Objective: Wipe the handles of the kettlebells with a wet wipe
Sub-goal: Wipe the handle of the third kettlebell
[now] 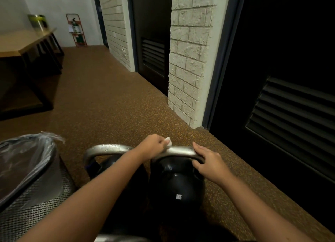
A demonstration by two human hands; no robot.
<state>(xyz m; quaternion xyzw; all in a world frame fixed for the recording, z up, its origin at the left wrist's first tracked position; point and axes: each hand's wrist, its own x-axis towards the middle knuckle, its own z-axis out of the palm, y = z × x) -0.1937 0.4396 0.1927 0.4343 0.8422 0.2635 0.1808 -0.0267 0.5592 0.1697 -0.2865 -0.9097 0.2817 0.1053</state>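
Head view: left hand (151, 147) pinches wet wipe (168, 141) onto 8KG kettlebell's handle (181, 150); right hand (208, 162) clamps its three-o'clock end. Best wrap fully, drag across.

Open speckled brown rubber floor (108, 100) stretches ahead of the two black kettlebells with steel handles (176, 183), free to pass. A plastic-lined mesh waste bin (30, 187) crowds the left, and the pale brick pillar (188, 60) and dark louvred door (290, 105) close off the right.

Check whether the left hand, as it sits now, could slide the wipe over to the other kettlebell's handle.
Probably yes. The left hand presses the wet wipe onto the 8KG kettlebell's handle, and the second handle sits just beside it, uncovered; only the person's own left forearm crosses its near end.
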